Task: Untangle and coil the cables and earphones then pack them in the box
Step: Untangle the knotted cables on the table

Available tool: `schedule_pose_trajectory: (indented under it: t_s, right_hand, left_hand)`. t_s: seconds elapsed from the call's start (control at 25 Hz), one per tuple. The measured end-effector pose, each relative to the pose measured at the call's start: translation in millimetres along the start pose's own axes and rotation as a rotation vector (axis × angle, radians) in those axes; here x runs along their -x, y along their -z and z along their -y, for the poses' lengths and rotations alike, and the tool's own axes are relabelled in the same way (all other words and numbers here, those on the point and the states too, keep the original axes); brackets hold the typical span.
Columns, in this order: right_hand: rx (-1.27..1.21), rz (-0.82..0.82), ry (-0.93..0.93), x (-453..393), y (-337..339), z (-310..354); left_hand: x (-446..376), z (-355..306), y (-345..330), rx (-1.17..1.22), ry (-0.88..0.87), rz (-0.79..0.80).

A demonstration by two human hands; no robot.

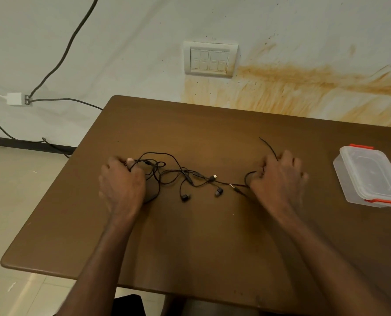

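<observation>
A tangle of thin black cables (167, 172) lies on the brown table (201, 236) between my hands. Two black earbuds (185, 197) (219, 192), a small USB plug (213, 177) and an audio jack (234, 187) lie in the middle. My left hand (121, 183) grips a bunch of cable loops at the left end. My right hand (280, 179) grips cable at the right end, and a loose black tail (268, 145) sticks out beyond its fingers. A clear plastic box (370, 176) with a lid and red clips stands at the right, apart from my right hand.
The table's far edge meets a stained wall with a switch plate (210, 59). At the left, beyond the table's edge, grey wires (60, 58) run from a white adapter (15, 99) on the wall. The tiled floor (19, 190) lies below.
</observation>
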State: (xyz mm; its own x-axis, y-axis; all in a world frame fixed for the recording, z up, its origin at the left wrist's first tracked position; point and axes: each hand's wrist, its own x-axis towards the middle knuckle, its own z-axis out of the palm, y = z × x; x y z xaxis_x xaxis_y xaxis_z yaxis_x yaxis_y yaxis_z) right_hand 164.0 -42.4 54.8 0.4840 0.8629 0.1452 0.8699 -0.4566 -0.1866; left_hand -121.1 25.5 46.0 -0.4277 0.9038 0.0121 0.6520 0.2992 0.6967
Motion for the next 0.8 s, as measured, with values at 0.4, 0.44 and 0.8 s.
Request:
schedule_pose_trajectory:
  t_s: [0.4, 0.44, 0.8]
  right_hand:
    - [-0.134, 0.143, 0.438, 21, -47, 77]
    - [-0.139, 0.133, 0.416, 22, -49, 75]
    - [-1.280, 0.038, -0.436, -16, -6, 35]
  left_hand:
    - [12, -1, -6, -0.147, -0.568, 0.188]
    - [13, -1, -8, -0.153, -0.614, 0.254]
    - [-11, 27, -12, -0.316, -0.439, 0.406]
